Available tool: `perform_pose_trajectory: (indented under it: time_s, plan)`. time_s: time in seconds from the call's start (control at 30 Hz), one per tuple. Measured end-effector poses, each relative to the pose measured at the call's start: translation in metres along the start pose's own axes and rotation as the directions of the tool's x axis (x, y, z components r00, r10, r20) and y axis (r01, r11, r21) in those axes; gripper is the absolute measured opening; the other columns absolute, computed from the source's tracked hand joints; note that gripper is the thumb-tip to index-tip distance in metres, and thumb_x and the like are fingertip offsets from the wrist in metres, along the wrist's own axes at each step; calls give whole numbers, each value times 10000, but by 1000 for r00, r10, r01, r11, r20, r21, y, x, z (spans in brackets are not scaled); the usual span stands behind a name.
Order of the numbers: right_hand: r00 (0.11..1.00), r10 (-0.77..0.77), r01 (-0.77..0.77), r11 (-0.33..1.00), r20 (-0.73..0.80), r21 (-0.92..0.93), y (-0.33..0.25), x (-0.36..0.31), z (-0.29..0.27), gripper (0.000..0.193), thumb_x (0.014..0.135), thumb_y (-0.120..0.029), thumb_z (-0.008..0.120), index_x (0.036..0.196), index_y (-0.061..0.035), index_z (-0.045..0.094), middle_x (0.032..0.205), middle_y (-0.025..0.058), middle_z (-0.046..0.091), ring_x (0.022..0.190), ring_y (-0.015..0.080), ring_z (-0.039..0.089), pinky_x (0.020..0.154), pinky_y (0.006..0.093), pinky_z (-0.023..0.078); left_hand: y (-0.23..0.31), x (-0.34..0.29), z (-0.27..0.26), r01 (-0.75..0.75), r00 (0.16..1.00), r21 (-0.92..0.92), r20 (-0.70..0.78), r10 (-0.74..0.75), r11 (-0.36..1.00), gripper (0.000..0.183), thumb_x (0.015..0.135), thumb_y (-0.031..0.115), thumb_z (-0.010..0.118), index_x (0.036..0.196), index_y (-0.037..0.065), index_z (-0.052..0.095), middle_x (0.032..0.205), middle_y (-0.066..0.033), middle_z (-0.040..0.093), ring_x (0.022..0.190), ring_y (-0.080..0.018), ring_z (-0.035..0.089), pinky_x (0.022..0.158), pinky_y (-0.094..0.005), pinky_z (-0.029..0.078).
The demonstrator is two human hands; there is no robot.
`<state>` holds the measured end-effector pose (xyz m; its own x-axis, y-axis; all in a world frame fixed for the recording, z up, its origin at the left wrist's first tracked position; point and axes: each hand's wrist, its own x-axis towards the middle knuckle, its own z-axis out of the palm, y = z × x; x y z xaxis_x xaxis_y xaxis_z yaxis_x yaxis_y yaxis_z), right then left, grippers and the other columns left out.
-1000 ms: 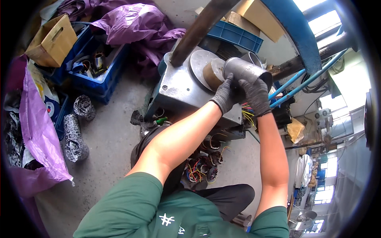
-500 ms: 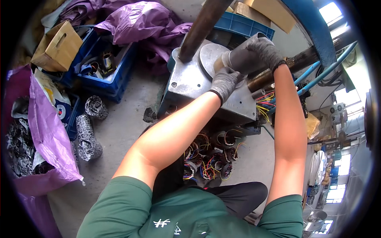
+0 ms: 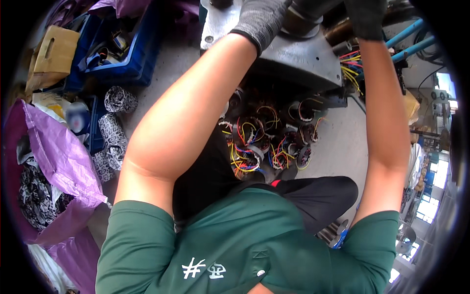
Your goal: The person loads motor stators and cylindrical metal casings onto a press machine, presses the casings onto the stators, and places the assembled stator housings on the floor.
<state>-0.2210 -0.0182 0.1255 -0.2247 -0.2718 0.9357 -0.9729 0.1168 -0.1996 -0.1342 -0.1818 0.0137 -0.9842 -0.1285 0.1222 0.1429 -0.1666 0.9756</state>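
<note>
At the top edge, a dark metal cylinder (image 3: pixel 313 9) stands at the round plate on the grey metal machine block (image 3: pixel 289 51); its upper part is cut off. My left hand (image 3: pixel 264 20), in a grey knit glove, is close against the cylinder's left side, its fingers out of the picture. Over on the right, my dark-gloved right hand (image 3: pixel 366 18) is beside the cylinder, its fingers also beyond the top edge. Whether either hand grips the cylinder does not show.
Several wound motor stators (image 3: pixel 252 157) with coloured leads lie on the floor below the block. Coloured wires (image 3: pixel 351 68) hang at its right. Blue crates (image 3: pixel 120 66), patterned wrapped rolls (image 3: pixel 113 134) and a purple sack (image 3: pixel 63 152) are at the left.
The view has tilted down, so the block, cylinder and both hands now sit at the top edge. Earlier, both hands were on the cylinder, which lay tilted over the round plate.
</note>
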Motion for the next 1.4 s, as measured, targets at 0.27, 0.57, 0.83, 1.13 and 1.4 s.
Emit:
perform_pose_trajectory:
  time_s: [0.27,0.57,0.83,1.13,1.4]
  plan:
    - [115,742,-579,590,660,-563,-180,-340,-36,547,912,-343,726,1347,-49,574,1209,219,675,1124,391,664,976,468,544,47,-57,15,-168,985,-263,-18,170,950,277,995,250,684,1177,41,689,969,-88,736,863,-146,706,791,-275,548]
    - [-315,797,-380,392,515,-838,-262,-421,-1,830,823,-524,761,1461,-62,495,1244,277,614,1088,405,677,918,513,559,40,-61,46,90,966,-122,252,-57,988,350,1000,269,665,1197,-22,658,951,-108,678,841,-207,642,814,-315,537]
    - [-297,829,-325,379,474,-867,-252,-434,-9,528,832,-407,747,1244,-90,659,1187,199,663,1123,373,661,974,481,535,29,-77,61,-109,977,127,196,83,986,393,991,347,656,1108,-26,695,935,-157,717,877,-255,661,844,-376,520]
    - [-25,946,-550,256,322,-795,-187,-318,-148,464,760,-294,800,1110,-33,645,1031,234,716,1030,415,685,902,470,551,-10,-85,91,-263,952,209,215,218,942,402,952,377,691,1056,-11,699,968,-241,721,945,-381,706,856,-439,550]
    - [-97,994,-942,-76,-48,328,-190,-239,-198,526,812,-97,676,1332,-47,617,1114,92,713,977,246,717,878,423,611,-28,-97,114,-107,982,162,171,79,981,224,989,155,675,1165,17,670,977,-57,710,891,-138,637,827,-282,518]
